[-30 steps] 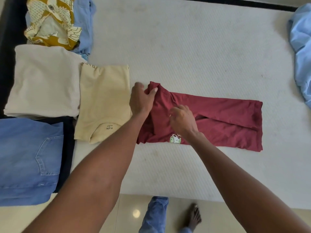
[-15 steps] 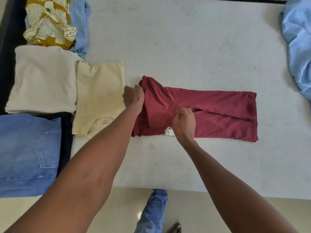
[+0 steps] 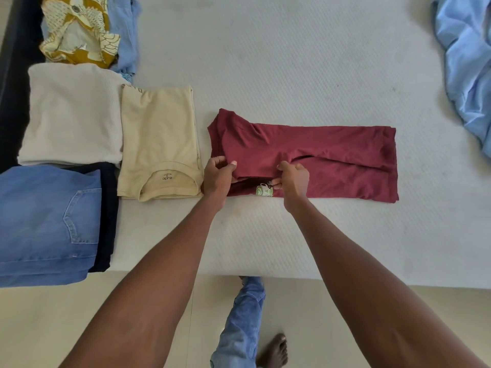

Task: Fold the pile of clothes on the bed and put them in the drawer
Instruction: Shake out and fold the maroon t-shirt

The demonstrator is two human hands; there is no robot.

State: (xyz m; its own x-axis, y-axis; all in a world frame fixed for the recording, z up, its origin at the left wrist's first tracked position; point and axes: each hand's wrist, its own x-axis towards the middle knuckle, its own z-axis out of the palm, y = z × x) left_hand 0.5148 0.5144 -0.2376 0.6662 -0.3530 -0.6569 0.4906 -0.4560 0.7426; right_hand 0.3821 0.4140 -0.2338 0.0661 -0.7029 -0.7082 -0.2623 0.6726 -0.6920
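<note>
- Red shirt (image 3: pixel 318 150) lies flat on the bed (image 3: pixel 292 62), near the front edge, folded into a long band running left to right; a small green-and-white print (image 3: pixel 264 190) shows at its near edge
- Left hand (image 3: pixel 218 176) grips the shirt's near-left corner, thumb on top, fingers curled round the cloth; right hand (image 3: pixel 293 179) pinches a fold of the shirt just right of the print, fingers curled on the fabric
- The 2 hands are near each other, the print between them
- Folded cream tee (image 3: pixel 159 144) lies just left of the shirt, collar toward the person; left of it a folded off-white knit (image 3: pixel 71 115); nearer, folded jeans (image 3: pixel 45 221) on top of a dark garment (image 3: pixel 107 216)
- At the far left, a yellow patterned cloth (image 3: pixel 77 30) sits on a light blue garment (image 3: pixel 125 27); a loose blue cloth (image 3: pixel 467 62) lies crumpled at the right edge of the bed
- Below the bed edge, a leg in jeans (image 3: pixel 244 320) and a bare foot (image 3: pixel 273 351) stand on the floor (image 3: pixel 345 314)
</note>
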